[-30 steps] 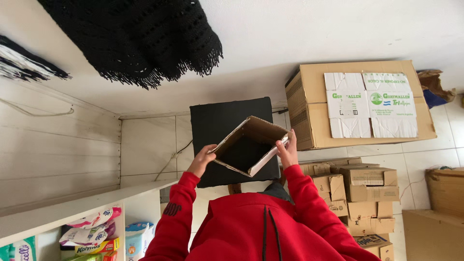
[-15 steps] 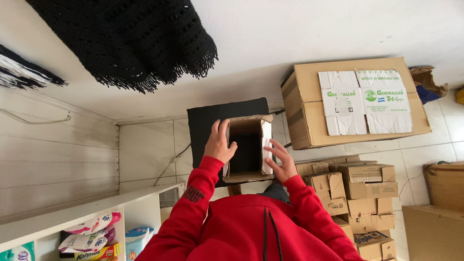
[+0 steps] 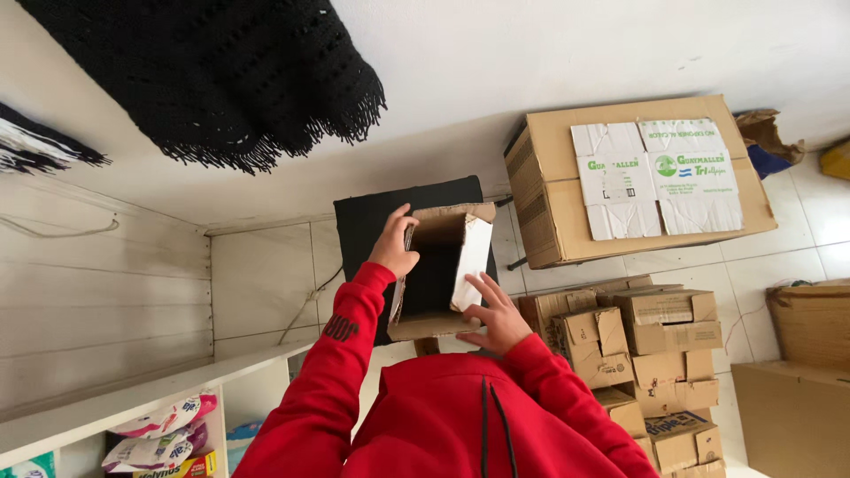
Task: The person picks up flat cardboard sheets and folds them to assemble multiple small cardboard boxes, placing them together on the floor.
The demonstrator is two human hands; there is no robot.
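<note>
Several things crowd the view, largest first. White wall [image 3: 549, 53] fills 12 o'clock, with a black fringed knit cloth [image 3: 221, 80] hanging at 11 o'clock. Large brown carton [image 3: 549, 142] with two white labels sits at 2 o'clock on the tiled floor [image 3: 797, 230]; another plain carton [image 3: 797, 416] at 4 o'clock. Red sleeves and hooded top [image 3: 443, 416] of the person occupy 6 o'clock. White shelf [image 3: 133, 398] at 8 o'clock, with soft packets [image 3: 159, 429] under it. Stack of small cardboard boxes [image 3: 655, 345] at 4 o'clock, just beside the right forearm. Black panel [image 3: 363, 221] stands directly behind the held item.

Held item: small open cardboard box [image 3: 438, 274], near centre, open mouth facing the camera, flaps out. Left hand [image 3: 394, 248] grips its left wall, fingers curled over the edge, thumb outside. Right hand [image 3: 496, 319] touches the white inner flap at the box's right side, fingers spread and extended. Box partly hides the black panel.
</note>
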